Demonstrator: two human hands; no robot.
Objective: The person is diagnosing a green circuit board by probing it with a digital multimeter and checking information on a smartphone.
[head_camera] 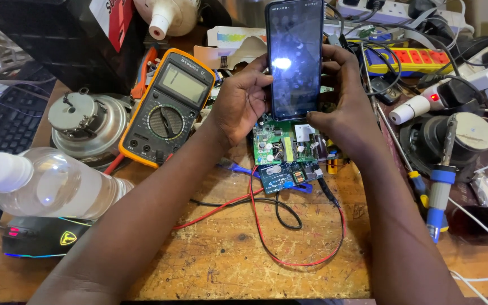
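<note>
Cluttered wooden workbench [227,260], both hands, left [241,101], right [343,107], clamped on upright dark glossy smartphone [295,56], above green circuit board [280,144]

The phone [295,56] hides part of the green board [280,144] and is itself cut off at the top edge. Its screen shows only glare (content unreadable). The bottle [46,183] covers most of the mouse [43,237].

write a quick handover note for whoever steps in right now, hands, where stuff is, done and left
Left hand and right hand both grip the smartphone, upright, screen dark with a glare spot.
Green circuit board lies on the wooden bench just below the phone, a smaller dark board in front of it.
Multimeter sits left; its red and black leads run to the boards.
Done: cannot tell. Left: the boards lie untouched.
</note>
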